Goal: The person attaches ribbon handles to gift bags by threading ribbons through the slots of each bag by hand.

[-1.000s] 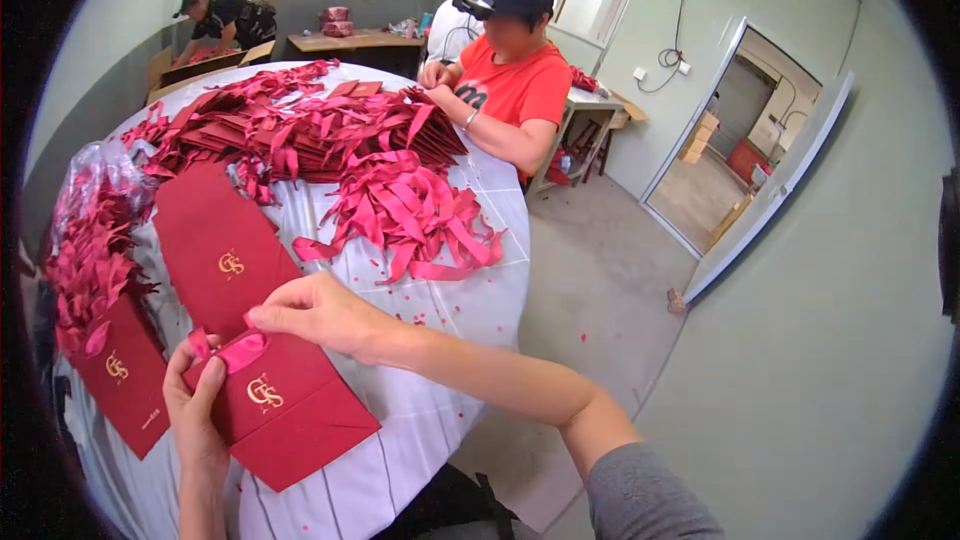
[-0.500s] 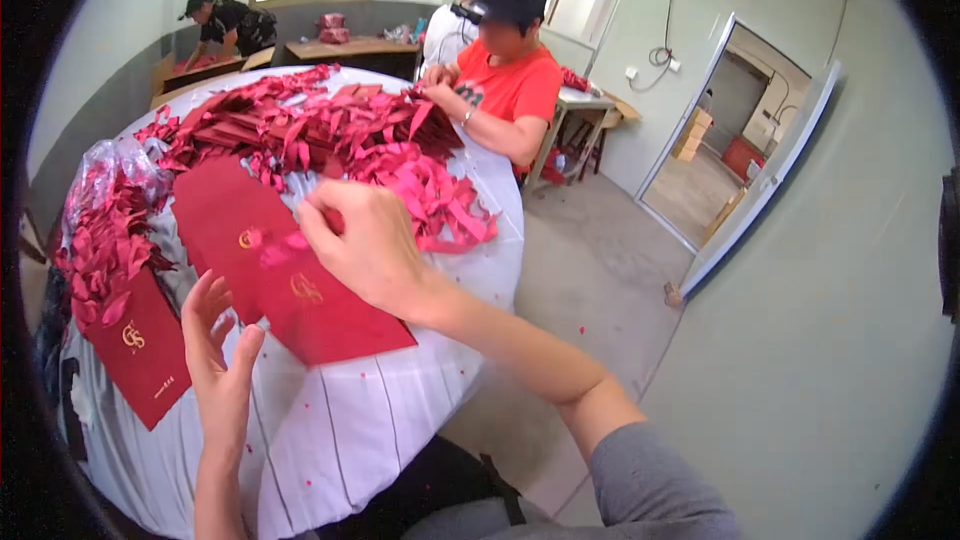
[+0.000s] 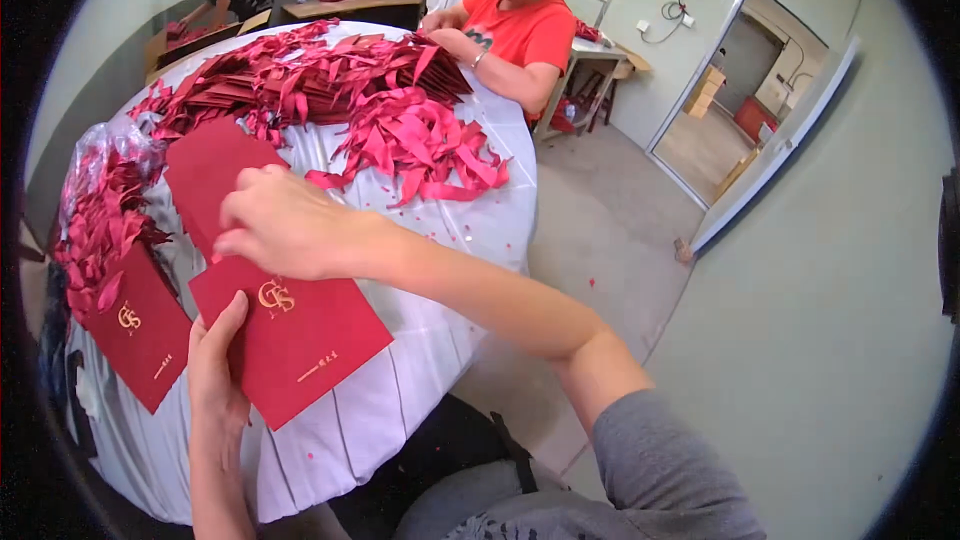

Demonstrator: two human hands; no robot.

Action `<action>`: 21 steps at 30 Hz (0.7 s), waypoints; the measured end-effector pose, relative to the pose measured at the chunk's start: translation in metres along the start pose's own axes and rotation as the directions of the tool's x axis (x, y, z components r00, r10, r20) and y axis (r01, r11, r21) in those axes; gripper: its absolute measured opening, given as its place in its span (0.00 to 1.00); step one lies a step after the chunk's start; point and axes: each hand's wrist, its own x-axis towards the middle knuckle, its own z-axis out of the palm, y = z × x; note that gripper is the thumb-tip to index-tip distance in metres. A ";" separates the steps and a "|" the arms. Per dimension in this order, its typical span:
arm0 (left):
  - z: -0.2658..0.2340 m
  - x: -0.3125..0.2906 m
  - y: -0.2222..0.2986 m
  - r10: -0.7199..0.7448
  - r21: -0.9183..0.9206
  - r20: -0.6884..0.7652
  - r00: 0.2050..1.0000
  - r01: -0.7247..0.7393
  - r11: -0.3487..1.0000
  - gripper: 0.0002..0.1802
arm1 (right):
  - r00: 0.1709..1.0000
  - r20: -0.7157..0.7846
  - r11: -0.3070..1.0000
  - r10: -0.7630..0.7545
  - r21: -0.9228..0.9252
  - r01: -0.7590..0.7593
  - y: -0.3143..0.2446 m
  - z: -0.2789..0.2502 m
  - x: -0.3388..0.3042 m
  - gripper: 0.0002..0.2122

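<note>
My left hand point(image 3: 215, 360) grips a flat red envelope point(image 3: 320, 350) with gold lettering and an emblem, thumb on its front. Over the envelope's upper edge, my right hand point(image 3: 285, 225) is closed with bent fingers; whatever it pinches is hidden. Partly covered by that hand, another red envelope point(image 3: 215, 175) lies on the table behind. To the left, a further gold-marked red envelope point(image 3: 135, 330) lies beneath pink-red ribbons point(image 3: 95, 240).
A white-clothed round table point(image 3: 370, 420) bears a big pile of ribboned red envelopes point(image 3: 320, 90) and loose pink ribbons point(image 3: 430, 145). Across it a person in an orange-red shirt point(image 3: 525, 30) works with both hands. Others are farther back. An open door point(image 3: 780, 150) stands at the right.
My left hand, open before, has closed on a red envelope, which is now tilted up in front of me. My right hand has moved left, to the envelope's top. The view has shifted slightly.
</note>
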 end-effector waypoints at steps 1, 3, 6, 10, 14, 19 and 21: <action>0.001 0.003 0.000 -0.019 0.010 -0.012 1.000 0.019 1.000 0.16 | 1.000 0.002 1.000 -0.014 -0.007 0.014 0.012 -0.001 -0.006 0.09; -0.002 0.005 0.003 -0.017 0.005 0.004 1.000 0.017 1.000 0.16 | 1.000 0.006 0.999 -0.003 0.040 0.002 0.025 -0.004 -0.019 0.07; -0.006 0.006 -0.002 0.129 0.109 -0.020 0.991 -0.126 0.986 0.18 | 0.991 -0.073 0.993 -0.111 0.019 0.113 0.024 -0.005 -0.027 0.08; -0.006 0.003 -0.008 0.336 0.233 -0.071 0.939 -0.312 0.921 0.18 | 0.950 -0.259 0.983 -0.175 0.002 0.181 0.006 -0.016 -0.031 0.07; -0.023 0.013 -0.016 0.640 0.480 -0.082 0.764 -0.533 0.697 0.27 | 0.927 -0.305 0.976 -0.219 -0.070 0.208 -0.011 -0.022 -0.035 0.06; -0.003 0.004 0.010 0.851 0.837 0.500 0.160 -0.343 -0.427 0.32 | 0.900 -0.322 0.940 -0.294 -0.270 0.210 -0.012 -0.015 -0.039 0.05; -0.009 -0.004 0.016 0.686 0.744 0.668 0.289 -0.281 -0.606 0.23 | 0.884 -0.333 0.927 -0.329 -0.293 0.235 -0.019 -0.012 -0.038 0.05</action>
